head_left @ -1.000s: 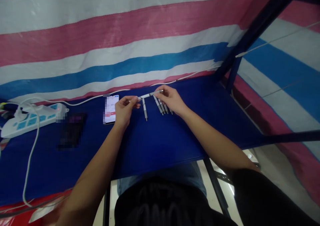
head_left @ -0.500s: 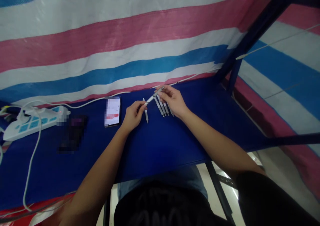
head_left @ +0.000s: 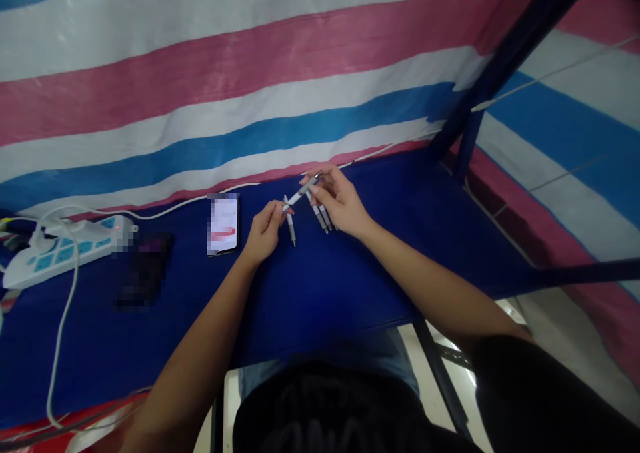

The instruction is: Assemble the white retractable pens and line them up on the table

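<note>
A white and grey pen (head_left: 296,197) is held at a slant between my two hands, above the blue table (head_left: 320,293). My left hand (head_left: 266,229) pinches its lower, white end. The fingers of my right hand (head_left: 340,199) are closed round its upper, grey part. Beneath the held pen, near my left fingertips, a single pen (head_left: 291,230) lies on the table. Several similar pens (head_left: 321,219) lie side by side under my right hand, which partly covers them.
A phone (head_left: 223,223) with a lit screen lies left of my left hand. Further left are a dark, blurred object (head_left: 146,269) and a white power strip (head_left: 75,246) with cables. Striped sheeting (head_left: 240,79) hangs behind the table; a blue frame post (head_left: 500,66) stands at the right.
Both hands and the held pen have shifted slightly left. My right hand now covers more of the pens lying in the row. The view has moved a little.
</note>
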### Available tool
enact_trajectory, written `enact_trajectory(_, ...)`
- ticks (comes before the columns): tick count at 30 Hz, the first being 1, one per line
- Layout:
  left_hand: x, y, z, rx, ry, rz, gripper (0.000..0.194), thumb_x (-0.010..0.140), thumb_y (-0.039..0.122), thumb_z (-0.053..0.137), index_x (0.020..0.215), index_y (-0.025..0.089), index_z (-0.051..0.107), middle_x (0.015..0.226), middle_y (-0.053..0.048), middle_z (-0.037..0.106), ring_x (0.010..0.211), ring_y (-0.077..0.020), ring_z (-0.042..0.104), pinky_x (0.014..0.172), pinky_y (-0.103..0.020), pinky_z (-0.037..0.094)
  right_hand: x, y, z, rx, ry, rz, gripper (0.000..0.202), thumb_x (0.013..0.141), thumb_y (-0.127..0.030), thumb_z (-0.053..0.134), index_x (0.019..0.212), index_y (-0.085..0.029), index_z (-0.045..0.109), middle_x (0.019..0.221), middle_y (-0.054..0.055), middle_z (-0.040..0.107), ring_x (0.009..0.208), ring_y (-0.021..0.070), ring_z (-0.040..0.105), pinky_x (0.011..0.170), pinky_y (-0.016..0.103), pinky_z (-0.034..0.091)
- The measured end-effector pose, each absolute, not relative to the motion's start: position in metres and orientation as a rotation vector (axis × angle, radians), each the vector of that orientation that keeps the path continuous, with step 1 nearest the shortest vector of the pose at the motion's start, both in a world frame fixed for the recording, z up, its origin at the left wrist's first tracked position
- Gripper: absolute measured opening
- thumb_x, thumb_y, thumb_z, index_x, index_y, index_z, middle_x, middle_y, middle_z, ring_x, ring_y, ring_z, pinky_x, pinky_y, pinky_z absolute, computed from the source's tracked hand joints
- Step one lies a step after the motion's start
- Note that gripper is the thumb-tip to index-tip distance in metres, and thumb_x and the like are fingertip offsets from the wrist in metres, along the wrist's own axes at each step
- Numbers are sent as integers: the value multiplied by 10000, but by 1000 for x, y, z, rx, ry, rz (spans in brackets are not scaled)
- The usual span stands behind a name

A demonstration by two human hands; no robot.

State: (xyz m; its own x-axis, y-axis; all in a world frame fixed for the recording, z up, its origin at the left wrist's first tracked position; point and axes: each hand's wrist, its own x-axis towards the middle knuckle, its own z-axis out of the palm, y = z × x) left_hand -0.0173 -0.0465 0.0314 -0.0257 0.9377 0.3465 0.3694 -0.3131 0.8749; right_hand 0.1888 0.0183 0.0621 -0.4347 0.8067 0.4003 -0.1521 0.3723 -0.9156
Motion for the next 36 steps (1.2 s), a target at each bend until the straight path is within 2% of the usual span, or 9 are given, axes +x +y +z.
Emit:
enact_trajectory(4,-18,-46,31,1673,1397,1383,521,1059,687,523,898,244,745,750,-28,571,692,-192,499,696,-326,433,189,20,63,-607,-1631,1277,299,1001,-435,709,1206,-254,588,1188,67,723,892,168,647,810,325,538)
enact_trajectory(6,-19,-46,29,1725,1422,1369,497,1075,652,519,919,242,752,745,-24,569,696,-190,498,708,-327,424,190,23,59,-709,-1616,1230,304,973,-497,753,1111,-245,655,977,22,710,816,164,605,764,321,509)
enact_trajectory(8,-21,-45,27,1775,1439,1355,450,1084,603,534,950,237,759,742,-18,577,711,-190,514,736,-331,431,192,27,56,-824,-1588,1194,339,932,-560,794,970,-239,694,767,-20,623,714,153,536,693,313,462)
enact_trajectory(10,-24,-44,24,1818,1446,1358,378,1076,546,578,994,230,769,763,-19,613,743,-191,552,768,-334,454,194,31,53,-862,-1540,1232,365,871,-570,855,905,-236,712,694,-34,585,683,150,525,666,312,445)
enact_trajectory(14,-28,-42,22,1899,1446,1361,235,1019,438,690,1044,226,789,841,-34,713,781,-190,616,780,-337,504,196,35,56,-754,-1364,1392,362,757,-439,958,940,-241,716,847,-10,737,820,176,680,816,352,554)
enact_trajectory(18,-28,-42,22,1938,1462,1345,138,981,360,736,1011,243,804,875,-38,752,754,-182,627,762,-339,531,197,35,63,-668,-1277,1428,336,776,-356,941,964,-260,679,1008,2,808,970,197,754,1010,410,584)
enact_trajectory(21,-26,-42,22,1957,1481,1344,117,972,338,747,1009,245,807,906,-41,769,772,-181,639,756,-333,531,201,37,66,-641,-1317,1343,360,812,-410,925,1045,-272,687,1021,2,815,1006,207,759,1053,422,576)
enact_trajectory(28,-27,-43,21,1967,1547,1316,188,1019,364,682,1085,217,778,905,-45,764,753,-174,622,735,-321,497,211,46,67,-674,-1400,1130,391,902,-544,842,1160,-286,700,1108,32,804,1029,219,754,945,406,604)
enact_trajectory(36,-29,-42,21,1920,1562,1306,208,1038,380,646,1088,207,752,916,-48,759,763,-176,641,742,-314,497,215,55,64,-656,-1323,1120,439,861,-591,870,1139,-295,704,1044,32,781,1077,233,763,847,362,619)
